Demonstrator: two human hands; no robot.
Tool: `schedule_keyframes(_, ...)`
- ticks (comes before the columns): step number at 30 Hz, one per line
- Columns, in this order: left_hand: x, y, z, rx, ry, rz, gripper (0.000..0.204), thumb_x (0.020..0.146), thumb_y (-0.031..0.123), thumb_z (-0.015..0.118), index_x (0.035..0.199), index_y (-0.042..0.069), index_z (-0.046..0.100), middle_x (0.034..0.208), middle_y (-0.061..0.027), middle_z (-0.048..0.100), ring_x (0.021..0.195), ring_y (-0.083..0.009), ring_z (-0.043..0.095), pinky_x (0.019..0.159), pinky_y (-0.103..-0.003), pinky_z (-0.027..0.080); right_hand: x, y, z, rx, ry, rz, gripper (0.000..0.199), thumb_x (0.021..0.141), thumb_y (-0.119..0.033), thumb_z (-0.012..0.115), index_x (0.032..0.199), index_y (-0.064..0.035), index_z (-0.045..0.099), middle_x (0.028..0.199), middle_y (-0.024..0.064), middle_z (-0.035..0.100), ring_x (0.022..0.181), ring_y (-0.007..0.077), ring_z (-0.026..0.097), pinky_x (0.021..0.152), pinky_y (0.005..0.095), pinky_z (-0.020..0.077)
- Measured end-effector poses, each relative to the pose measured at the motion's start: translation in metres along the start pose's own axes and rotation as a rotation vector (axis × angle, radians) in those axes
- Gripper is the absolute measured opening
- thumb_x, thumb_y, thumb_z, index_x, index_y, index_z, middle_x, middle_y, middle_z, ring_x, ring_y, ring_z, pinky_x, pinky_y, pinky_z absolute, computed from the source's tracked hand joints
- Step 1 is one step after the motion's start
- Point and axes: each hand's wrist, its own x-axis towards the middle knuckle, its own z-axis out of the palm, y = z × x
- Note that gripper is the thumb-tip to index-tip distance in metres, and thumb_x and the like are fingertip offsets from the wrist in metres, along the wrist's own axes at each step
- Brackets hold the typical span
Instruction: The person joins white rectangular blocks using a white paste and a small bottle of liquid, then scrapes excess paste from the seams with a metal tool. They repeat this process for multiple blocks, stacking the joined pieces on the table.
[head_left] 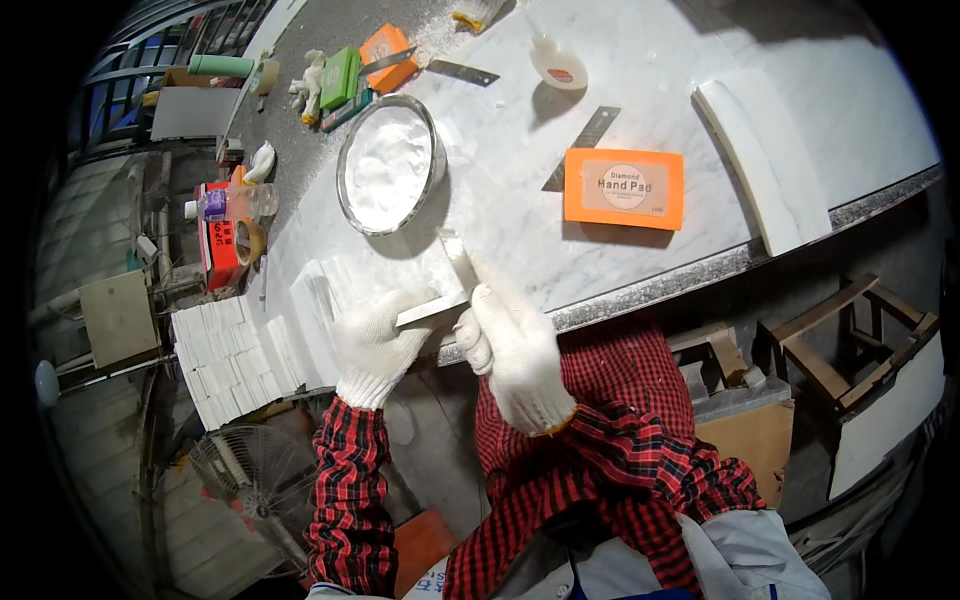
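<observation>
While left hand (375,345) grips white strip (425,308), right hand (520,355) holds scraper (458,262) against its far end. Bowl of white paste (390,165) beyond both hands on marble worktop (640,250). Stacked white pieces (235,355) left of left hand; share finished unclear.

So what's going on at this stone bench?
A person in white gloves and a red plaid shirt works at a marble slab. The left hand holds a thin flat blade, and the right hand holds a scraper against it at the slab's near edge. Just beyond sits a round bowl of white paste. An orange pad lies to the right, and stacks of small white tiles to the left.
</observation>
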Motion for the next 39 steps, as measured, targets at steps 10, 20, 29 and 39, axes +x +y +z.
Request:
schedule_keyframes(10,-0.004,0.002,-0.002,0.013,-0.039,-0.073,0.021,0.085,0.019,0.08,0.105,0.011,0.078,0.089,-0.0058,0.077,0.074,-0.0104,0.069,0.068,-0.027,0.054,-0.003,-0.014,-0.015,-0.034,0.015,-0.073,0.029,0.107,-0.022,0.049,0.124,-0.0019,0.06,0.073,0.0017,0.06,0.056,0.0068,0.049,0.05,0.0206,0.0398)
schedule_keyframes(20,-0.013,-0.03,0.003,0.053,0.052,0.258,0.026,0.076,0.012,0.075,0.102,0.015,0.077,0.082,-0.0079,0.073,0.069,-0.0221,0.069,0.063,-0.031,0.054,-0.037,-0.109,-0.024,-1.029,-0.19,-0.086,0.034,0.105,-0.02,0.054,0.128,0.0026,0.062,0.08,0.0025,0.066,0.064,0.0067,0.056,0.059,0.0207,0.0459)
schedule_keyframes(29,-0.005,-0.035,-0.002,0.268,0.035,0.402,0.032,0.07,0.017,0.072,0.101,0.022,0.077,0.075,-0.0068,0.071,0.068,-0.0277,0.068,0.062,-0.037,0.054,0.017,-0.122,0.047,-1.889,-0.633,-0.364,0.027,0.095,-0.03,0.07,0.097,-0.0028,0.073,0.068,0.0034,0.063,0.06,0.0112,0.058,0.06,0.0273,0.0483)
schedule_keyframes(39,-0.01,-0.037,-0.002,0.238,0.043,0.375,0.026,0.071,0.019,0.072,0.097,0.02,0.077,0.072,-0.0059,0.069,0.064,-0.0266,0.066,0.059,-0.038,0.052,0.003,-0.171,0.03,-1.966,-0.668,-0.054,0.022,0.088,-0.023,0.078,0.096,-0.0034,0.077,0.078,0.0024,0.072,0.07,0.01,0.064,0.069,0.0287,0.0537)
